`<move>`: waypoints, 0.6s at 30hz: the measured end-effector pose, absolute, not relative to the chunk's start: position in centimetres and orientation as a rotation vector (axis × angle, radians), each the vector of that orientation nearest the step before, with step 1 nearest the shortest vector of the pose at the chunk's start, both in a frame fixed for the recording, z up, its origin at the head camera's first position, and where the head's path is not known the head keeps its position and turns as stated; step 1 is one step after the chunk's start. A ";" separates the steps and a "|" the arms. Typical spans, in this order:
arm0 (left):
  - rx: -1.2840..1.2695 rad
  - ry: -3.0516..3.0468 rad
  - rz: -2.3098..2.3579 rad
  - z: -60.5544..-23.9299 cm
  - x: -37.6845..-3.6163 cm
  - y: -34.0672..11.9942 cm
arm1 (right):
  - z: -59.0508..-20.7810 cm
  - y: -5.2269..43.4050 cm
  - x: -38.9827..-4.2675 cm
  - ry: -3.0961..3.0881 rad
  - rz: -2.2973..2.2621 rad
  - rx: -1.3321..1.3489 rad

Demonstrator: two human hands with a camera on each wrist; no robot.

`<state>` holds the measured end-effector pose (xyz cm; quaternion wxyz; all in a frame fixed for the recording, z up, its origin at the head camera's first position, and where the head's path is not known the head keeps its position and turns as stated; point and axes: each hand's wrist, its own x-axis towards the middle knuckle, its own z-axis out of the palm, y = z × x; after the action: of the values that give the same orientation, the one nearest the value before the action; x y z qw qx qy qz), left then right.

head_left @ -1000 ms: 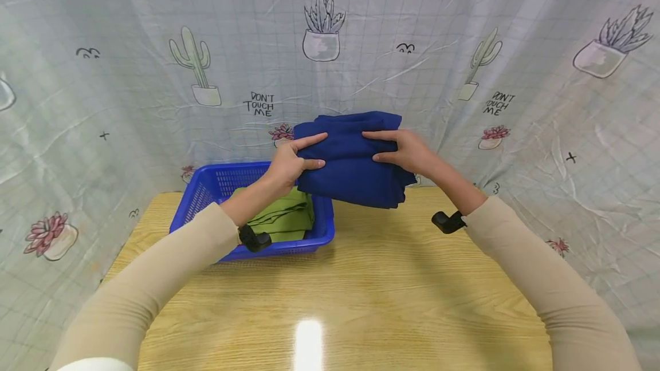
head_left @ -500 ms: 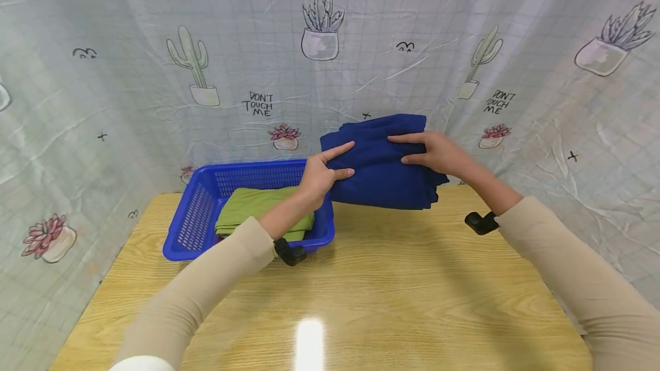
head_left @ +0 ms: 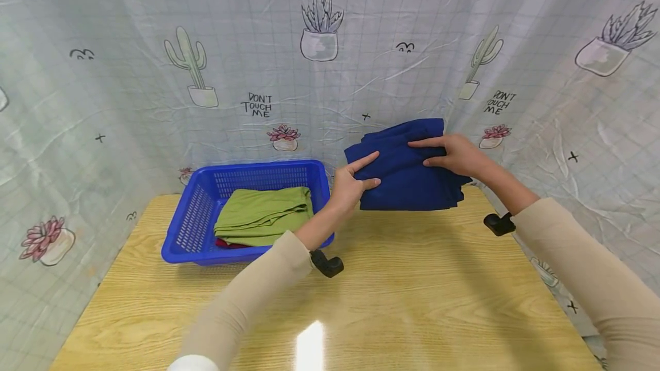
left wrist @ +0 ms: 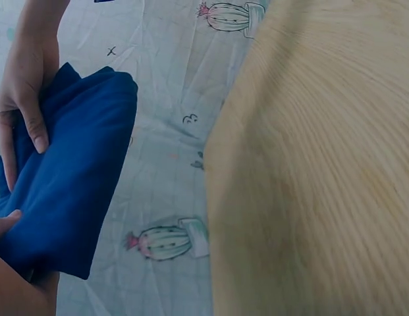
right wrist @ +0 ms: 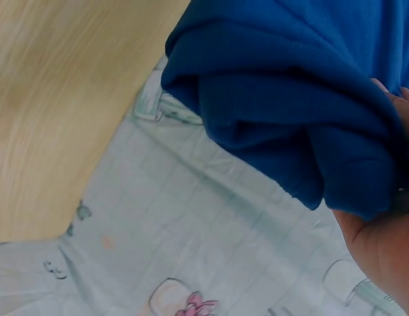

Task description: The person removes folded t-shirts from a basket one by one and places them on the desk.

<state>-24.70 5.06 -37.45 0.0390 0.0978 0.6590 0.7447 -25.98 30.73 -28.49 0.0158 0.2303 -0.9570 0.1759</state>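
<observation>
- The blue cloth (head_left: pixel 407 173), folded thick and soft, is held in the air over the table's (head_left: pixel 392 296) far right, clear of the basket (head_left: pixel 193 228).
- The left hand (head_left: pixel 350 185) pinches its near-left edge; the right hand (head_left: pixel 454 153) grips the far-right edge, fingers curled round the folds.
- The basket (blue perforated plastic) holds a folded green cloth (head_left: pixel 263 213) over something red.
- A wrinkled cactus-print sheet (head_left: pixel 129 73) hangs behind the wood-grain table.

A dark blue cloth (head_left: pixel 407 173), folded into a thick, soft bundle of several layers, is held in the air above the far right part of the bench (head_left: pixel 392 296), its layered edges loose and slightly fanned at the right.
</observation>
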 end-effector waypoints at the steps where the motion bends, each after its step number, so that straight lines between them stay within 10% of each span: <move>1: 0.292 2.018 2.297 -37.7 -24.7 5.5 | -28.6 31.0 -26.0 -2.984 0.541 0.708; 18: 0.044 2.136 2.269 -44.0 -26.4 12.3 | -36.4 36.0 -28.4 -3.046 0.608 0.437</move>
<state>-26.39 12.30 -43.98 0.0126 0.0141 0.6853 0.7280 -28.39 36.03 -36.38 0.0026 0.1394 -0.9711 0.1938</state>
